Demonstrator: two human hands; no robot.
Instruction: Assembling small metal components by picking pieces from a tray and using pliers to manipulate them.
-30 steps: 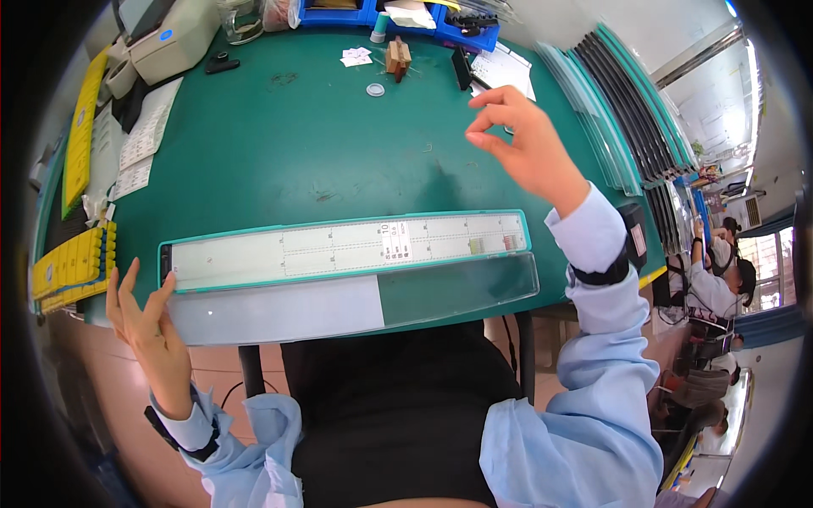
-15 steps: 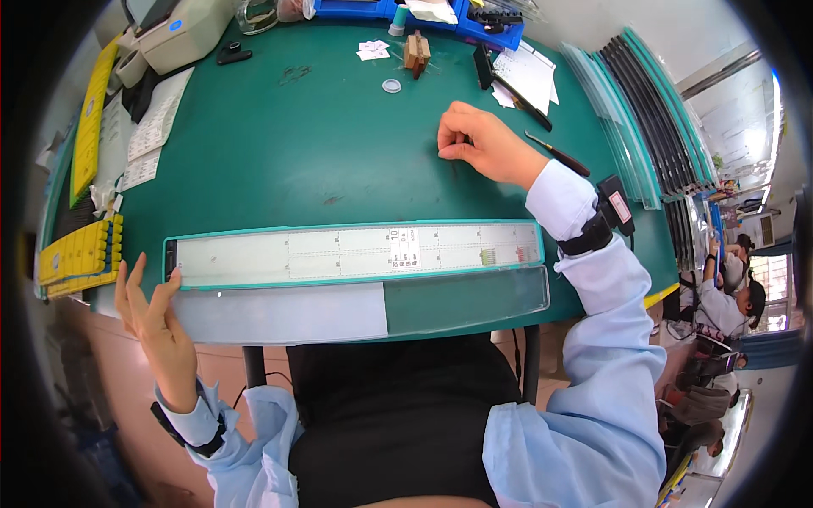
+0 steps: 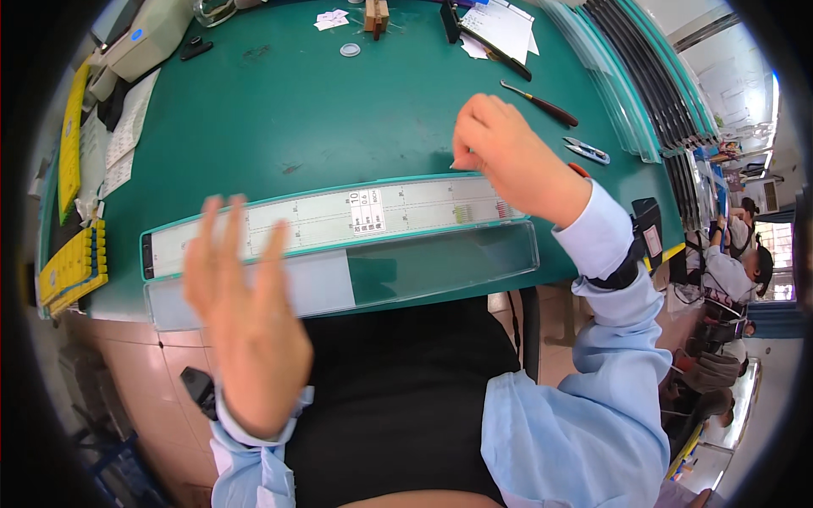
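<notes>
A long, shallow case with a teal rim (image 3: 405,238) lies across the near edge of the green table. Its clear lid (image 3: 449,264) is folded out toward me, with a pale sheet (image 3: 326,279) on its left half. Inside are a lined white sheet, a printed white label (image 3: 367,210) and small green and red bristle-like marks toward the right. My left hand (image 3: 246,313), slightly blurred, hovers over the left part of case and lid, fingers spread and holding nothing. My right hand (image 3: 512,157) is above the case's right end, fingers curled together; whatever they may pinch is hidden.
To the right lie a hooked tool (image 3: 549,107) with a dark handle, small snips (image 3: 586,151) and papers (image 3: 500,30). Clear and black strips (image 3: 631,76) line the right edge. Yellow holders (image 3: 74,267) and a light-coloured machine (image 3: 146,38) stand left. People sit farther right.
My left hand has moved right from the case's left end to over the case and lid. My right hand has come nearer the case's right end. The view has shifted.
</notes>
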